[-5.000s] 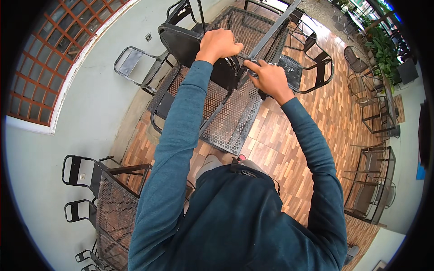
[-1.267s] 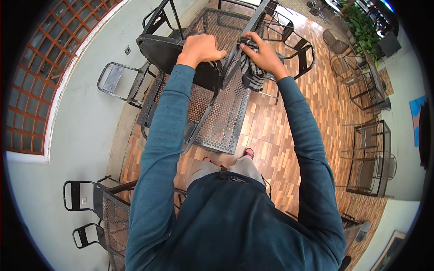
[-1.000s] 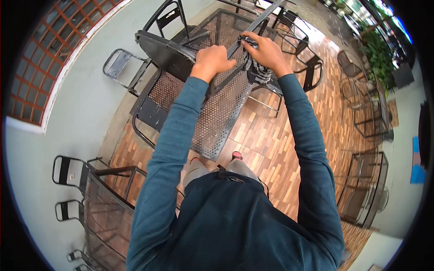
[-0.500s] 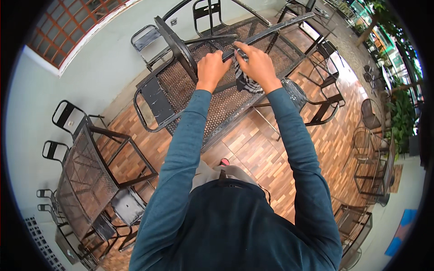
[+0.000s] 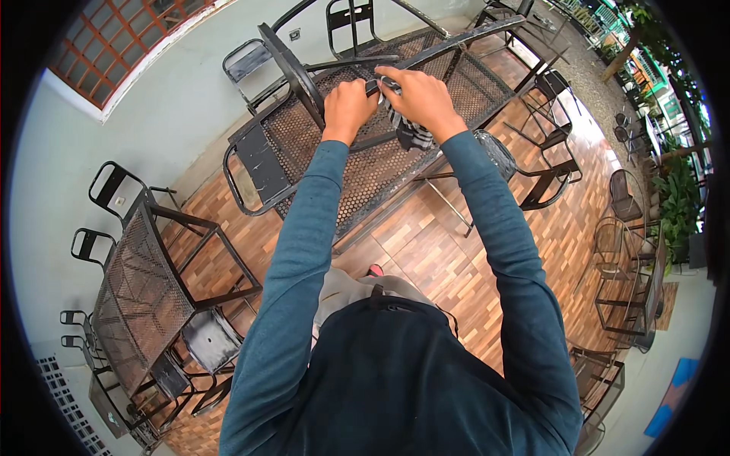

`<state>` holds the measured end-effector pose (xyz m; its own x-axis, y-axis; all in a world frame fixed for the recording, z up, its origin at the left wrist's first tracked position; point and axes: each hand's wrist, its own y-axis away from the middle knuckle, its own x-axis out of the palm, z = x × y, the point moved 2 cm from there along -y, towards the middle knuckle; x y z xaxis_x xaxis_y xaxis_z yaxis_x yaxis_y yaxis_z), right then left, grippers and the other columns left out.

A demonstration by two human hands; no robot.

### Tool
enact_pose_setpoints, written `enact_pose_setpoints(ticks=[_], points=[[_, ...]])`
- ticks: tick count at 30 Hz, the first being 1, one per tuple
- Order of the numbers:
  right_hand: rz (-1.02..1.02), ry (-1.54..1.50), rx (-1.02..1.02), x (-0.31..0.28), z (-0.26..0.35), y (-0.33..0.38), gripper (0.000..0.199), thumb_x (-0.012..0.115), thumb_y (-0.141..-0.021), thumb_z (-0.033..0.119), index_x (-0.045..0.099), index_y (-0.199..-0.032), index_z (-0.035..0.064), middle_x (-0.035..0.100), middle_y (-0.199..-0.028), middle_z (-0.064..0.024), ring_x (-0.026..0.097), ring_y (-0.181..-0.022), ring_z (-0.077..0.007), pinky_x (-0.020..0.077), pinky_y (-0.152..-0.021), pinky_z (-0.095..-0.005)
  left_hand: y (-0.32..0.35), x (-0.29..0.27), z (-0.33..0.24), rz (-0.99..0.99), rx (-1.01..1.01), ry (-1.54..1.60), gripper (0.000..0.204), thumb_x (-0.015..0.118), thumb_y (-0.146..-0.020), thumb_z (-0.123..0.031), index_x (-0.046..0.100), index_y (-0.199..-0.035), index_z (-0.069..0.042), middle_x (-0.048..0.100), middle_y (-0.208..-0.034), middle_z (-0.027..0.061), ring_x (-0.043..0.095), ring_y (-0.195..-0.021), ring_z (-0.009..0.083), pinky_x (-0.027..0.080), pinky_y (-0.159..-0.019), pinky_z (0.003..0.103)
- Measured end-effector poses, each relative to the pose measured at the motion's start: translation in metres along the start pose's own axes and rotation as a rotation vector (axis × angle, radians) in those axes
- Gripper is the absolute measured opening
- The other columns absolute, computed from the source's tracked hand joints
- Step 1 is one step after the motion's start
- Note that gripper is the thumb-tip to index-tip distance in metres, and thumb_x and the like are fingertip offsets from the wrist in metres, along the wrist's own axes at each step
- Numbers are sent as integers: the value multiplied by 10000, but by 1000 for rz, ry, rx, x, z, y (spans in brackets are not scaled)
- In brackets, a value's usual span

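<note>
A black metal frame with long bars (image 5: 471, 42) lies on top of a black mesh table (image 5: 365, 190). My left hand (image 5: 348, 110) is closed around one of the frame's bars, left of the middle. Close beside it, my right hand (image 5: 422, 102) presses a black-and-white striped cloth (image 5: 412, 135) on the same bar. The cloth's loose end hangs below my right palm, over the tabletop. My fingers hide the part of the bar between the two hands.
A black chair (image 5: 262, 163) stands against the table's left side, and another chair (image 5: 498, 156) is at its right. A second mesh table (image 5: 141, 281) with chairs stands at the left by the pale wall (image 5: 152, 114). More chairs (image 5: 551, 129) stand on the wood-patterned floor (image 5: 426, 251).
My right hand has slid left along the bar with the cloth, closer to my left hand. My left hand has shifted slightly left too.
</note>
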<state>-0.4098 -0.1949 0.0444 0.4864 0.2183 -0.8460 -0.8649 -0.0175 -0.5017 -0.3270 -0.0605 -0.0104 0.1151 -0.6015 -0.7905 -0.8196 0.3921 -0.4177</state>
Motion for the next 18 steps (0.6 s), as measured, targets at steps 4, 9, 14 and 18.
enact_pose_setpoints(ticks=[4,9,14,18], points=[[-75,36,52,1,7,9,329,649,-965,349,699,-1257,206,754,-922,-140,718,-853,-366,585,-717,-479,1,-2,0,15,-5,0,273,728,-844,-285,739,-922,-24,727,-849,239,718,-838,434,585,-757,522],[-41,15,-83,5,19,7,319,658,-951,321,702,-1246,206,755,-907,-132,724,-837,-359,587,-684,-473,-2,3,3,-15,26,3,277,735,-834,-287,740,-910,-21,726,-842,241,718,-836,434,585,-754,523],[-30,75,114,3,15,-2,300,638,-957,352,720,-1210,214,750,-872,-144,723,-788,-372,584,-675,-481,0,-1,2,32,10,3,300,744,-821,-294,741,-927,-13,724,-855,253,718,-847,437,588,-762,522],[-68,54,164,3,19,8,311,641,-953,369,718,-1214,220,745,-867,-162,722,-794,-387,585,-683,-490,0,-3,2,1,18,14,308,745,-824,-301,743,-926,-11,723,-851,257,719,-847,437,588,-761,522]])
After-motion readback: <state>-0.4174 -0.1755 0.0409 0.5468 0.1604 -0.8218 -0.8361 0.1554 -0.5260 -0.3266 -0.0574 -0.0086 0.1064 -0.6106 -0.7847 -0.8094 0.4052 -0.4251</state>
